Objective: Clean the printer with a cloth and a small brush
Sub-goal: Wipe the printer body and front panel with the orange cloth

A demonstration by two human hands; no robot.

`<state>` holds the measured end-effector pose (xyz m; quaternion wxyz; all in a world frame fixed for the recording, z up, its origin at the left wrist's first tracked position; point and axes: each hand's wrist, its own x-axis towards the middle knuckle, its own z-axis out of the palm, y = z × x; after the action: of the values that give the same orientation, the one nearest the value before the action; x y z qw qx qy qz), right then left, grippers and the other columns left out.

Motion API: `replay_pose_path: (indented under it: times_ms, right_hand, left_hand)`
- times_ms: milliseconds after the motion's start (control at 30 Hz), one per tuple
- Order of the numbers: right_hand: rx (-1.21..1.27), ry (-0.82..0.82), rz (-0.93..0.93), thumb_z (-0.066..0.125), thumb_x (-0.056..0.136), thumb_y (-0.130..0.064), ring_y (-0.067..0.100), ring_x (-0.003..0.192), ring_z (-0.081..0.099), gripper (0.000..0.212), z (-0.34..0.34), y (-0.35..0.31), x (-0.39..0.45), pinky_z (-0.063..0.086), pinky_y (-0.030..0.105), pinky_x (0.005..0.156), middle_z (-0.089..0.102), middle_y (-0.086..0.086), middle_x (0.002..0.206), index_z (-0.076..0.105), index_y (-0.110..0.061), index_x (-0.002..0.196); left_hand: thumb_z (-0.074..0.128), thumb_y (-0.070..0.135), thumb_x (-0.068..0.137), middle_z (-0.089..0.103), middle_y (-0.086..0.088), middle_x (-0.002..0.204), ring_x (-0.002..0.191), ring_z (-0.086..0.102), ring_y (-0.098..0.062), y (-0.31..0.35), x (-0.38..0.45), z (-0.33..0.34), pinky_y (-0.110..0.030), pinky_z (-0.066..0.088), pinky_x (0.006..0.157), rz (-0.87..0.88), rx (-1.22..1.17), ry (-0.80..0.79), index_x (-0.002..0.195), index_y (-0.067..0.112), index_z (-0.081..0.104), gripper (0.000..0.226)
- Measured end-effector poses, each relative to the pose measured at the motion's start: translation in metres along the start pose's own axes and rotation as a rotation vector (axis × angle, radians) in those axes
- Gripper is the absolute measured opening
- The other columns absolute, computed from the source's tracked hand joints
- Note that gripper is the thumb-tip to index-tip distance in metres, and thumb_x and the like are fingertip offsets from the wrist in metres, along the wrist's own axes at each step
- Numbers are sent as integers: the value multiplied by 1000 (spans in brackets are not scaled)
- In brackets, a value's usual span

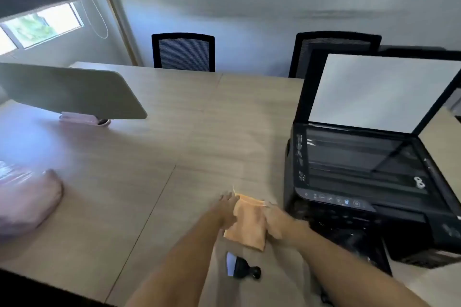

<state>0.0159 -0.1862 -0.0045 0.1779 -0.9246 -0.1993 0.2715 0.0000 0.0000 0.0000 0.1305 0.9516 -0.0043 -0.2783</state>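
Both hands meet on an orange cloth (248, 222) on the tabletop (149, 157), left hand (228, 209) and right hand (277, 222) each pinching an edge, likely folding it for wiping. The small brush (243, 268) lies nearby; the printer (361, 194) sits right, lid raised.

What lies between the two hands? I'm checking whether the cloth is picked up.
The orange cloth lies between the left hand and right hand, both gripping its edges, in the head view.
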Motion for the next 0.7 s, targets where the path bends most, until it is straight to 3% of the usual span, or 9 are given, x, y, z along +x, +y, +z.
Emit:
replay_pose_path:
  times_ms: [133,233,333,400,433,500,567,633,700]
  right_hand:
    - [-216,17,64,45,94,-33,29,146,9,66,28,18,0,11,36,119,6,11,160,16,-9,148]
    - [-297,91,76,56,89,-34,31,143,19,69,43,19,4,25,38,115,18,15,155,25,-10,146]
    - [-382,170,11,75,70,-30,32,103,58,47,53,18,0,53,39,78,58,14,114,59,-15,113]
    - [-449,221,-26,80,59,-25,28,78,61,34,55,18,-5,52,37,56,61,10,85,63,-16,87]
    - [-449,223,-46,76,64,-26,29,78,59,28,55,19,-7,52,38,57,60,10,84,62,-16,85]
    - [-354,203,-79,58,79,-31,32,97,52,24,52,22,-14,48,42,77,55,12,100,61,-13,94]
    - [-148,167,-111,47,82,-37,26,102,42,26,48,26,-24,38,35,86,46,9,104,60,-16,86]
    - [174,137,-119,44,74,-40,18,88,43,22,35,17,-40,36,24,77,42,2,90,47,-25,59]
    - [393,193,-123,48,70,-33,11,70,46,25,19,9,-58,34,19,63,44,-3,78,37,-25,49]
  left_hand:
    - [53,27,95,-4,-11,165,152,1,-33,0,2,33,-54,13,119,-55,34,-66,156,27,6,77]
    - [53,34,94,16,-8,162,148,18,-29,2,2,53,-55,16,116,-94,113,40,153,32,18,69]
    - [55,33,90,51,-4,134,123,49,-26,2,-4,65,-39,30,105,-94,28,175,140,38,43,52]
    - [54,31,91,58,-2,120,114,55,-24,2,-9,66,-34,33,100,-49,-22,215,131,38,55,41]
    - [54,32,91,59,-1,117,113,55,-22,2,-11,65,-32,32,98,-23,-28,231,128,37,60,37]
    - [54,34,92,58,1,115,112,54,-18,2,-17,62,-27,29,93,54,-46,275,122,32,65,31]
    - [50,40,94,57,2,116,111,52,-18,1,-25,58,-25,27,87,133,-29,288,119,30,65,30]
    - [39,51,95,54,1,119,112,51,-19,0,-31,56,-27,31,89,231,14,278,118,31,57,36]
    - [21,64,93,52,-1,117,107,52,-21,3,-38,52,-30,36,89,326,-4,293,108,33,46,42]
